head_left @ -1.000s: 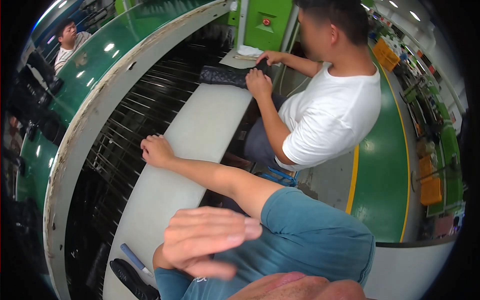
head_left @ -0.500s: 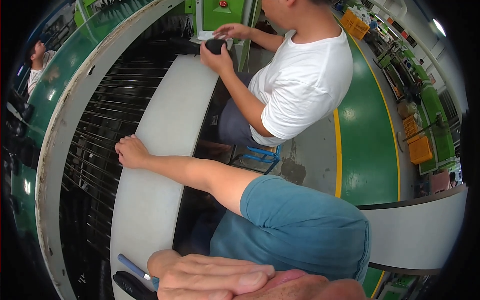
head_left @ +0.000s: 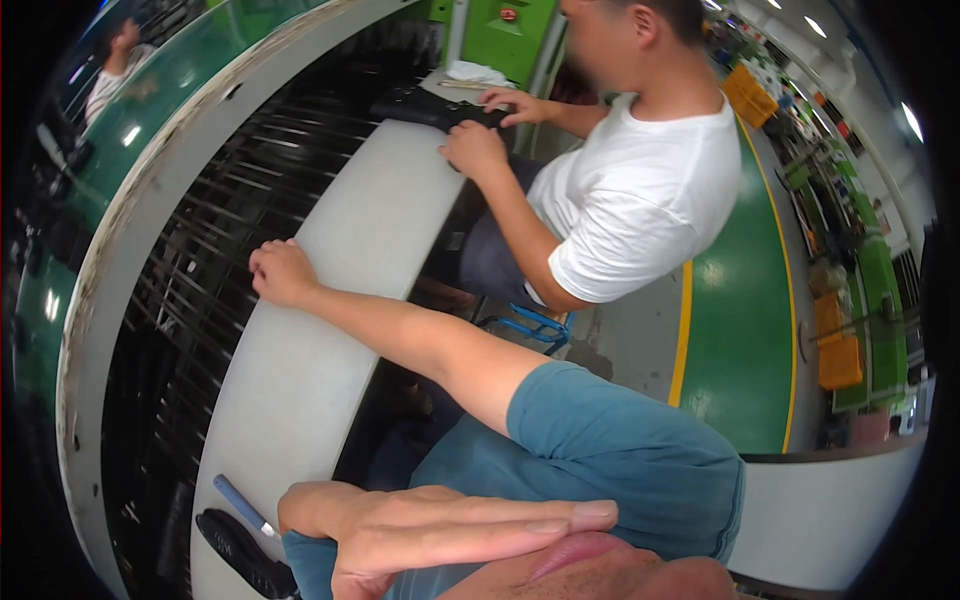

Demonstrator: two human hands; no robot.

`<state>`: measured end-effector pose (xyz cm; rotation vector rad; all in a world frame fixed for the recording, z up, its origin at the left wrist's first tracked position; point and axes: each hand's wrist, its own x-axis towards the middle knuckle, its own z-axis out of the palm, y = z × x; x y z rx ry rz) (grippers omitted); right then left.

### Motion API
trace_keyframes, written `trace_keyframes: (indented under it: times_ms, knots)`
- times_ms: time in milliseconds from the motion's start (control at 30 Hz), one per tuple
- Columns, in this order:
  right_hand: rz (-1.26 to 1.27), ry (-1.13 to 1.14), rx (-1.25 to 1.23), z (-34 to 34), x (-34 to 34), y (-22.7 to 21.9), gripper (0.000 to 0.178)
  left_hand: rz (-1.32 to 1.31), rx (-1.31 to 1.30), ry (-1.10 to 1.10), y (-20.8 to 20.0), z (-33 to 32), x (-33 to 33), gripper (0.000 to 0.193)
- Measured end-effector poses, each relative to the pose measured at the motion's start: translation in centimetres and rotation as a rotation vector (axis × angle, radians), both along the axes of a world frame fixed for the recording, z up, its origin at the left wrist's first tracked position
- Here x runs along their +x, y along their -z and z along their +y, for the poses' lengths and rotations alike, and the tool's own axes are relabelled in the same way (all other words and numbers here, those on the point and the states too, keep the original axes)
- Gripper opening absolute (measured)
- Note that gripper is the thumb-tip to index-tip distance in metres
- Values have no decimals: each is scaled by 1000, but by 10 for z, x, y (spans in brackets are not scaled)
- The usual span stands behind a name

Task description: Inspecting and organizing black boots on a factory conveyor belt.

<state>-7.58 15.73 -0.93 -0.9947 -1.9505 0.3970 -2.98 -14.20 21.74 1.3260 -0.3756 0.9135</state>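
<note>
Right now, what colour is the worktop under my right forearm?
The worktop is greyish white, clearest in the head view.

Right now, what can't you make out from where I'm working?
All in the head view:
Left hand: palm hidden behind its own back; thumb cut off by the bottom edge.
Right hand: palm hidden beneath its back.
Black sole: lower end cut off by the bottom edge.
Black piece: partly covered by the co-worker's hands.

One blue-handled tool (head_left: 241, 503), one sole (head_left: 243, 557)
</note>
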Motion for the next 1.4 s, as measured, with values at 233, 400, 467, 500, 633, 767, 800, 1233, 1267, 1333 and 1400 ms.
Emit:
trace_keyframes:
  times_ms: [233,400,467,500,633,767,800,1233,1267,1333,1400]
  knots:
    - [-16,3,8,8,10,-1,6,-170,-117,68,0,-5,14,101]
    - [-80,-27,-39,6,10,-1,10,-79,-4,-110,-11,1,-9,104]
    - [-84,-18,-24,9,11,0,10,-60,9,-112,-20,5,-13,86]
    - [-94,-16,-24,8,9,0,10,-55,7,-147,-18,4,-10,86]
    - [-87,-36,-24,16,11,2,8,-280,90,-261,-23,19,-5,115]
    - [-92,-59,-47,14,10,-3,8,-260,250,-177,-15,15,-18,141]
    - [-102,-52,-42,16,11,-3,9,-258,255,-200,-15,16,-20,141]
    - [-168,-60,-47,21,13,5,10,-722,-476,-438,-10,-43,30,82]
    - [-186,-44,-14,24,16,4,13,-748,-479,-468,-10,-39,33,82]
    - [-169,-57,1,29,23,4,14,-795,-491,-517,-11,-36,27,81]
    - [-178,-55,-73,27,19,0,13,-855,-501,-565,-13,-26,26,80]
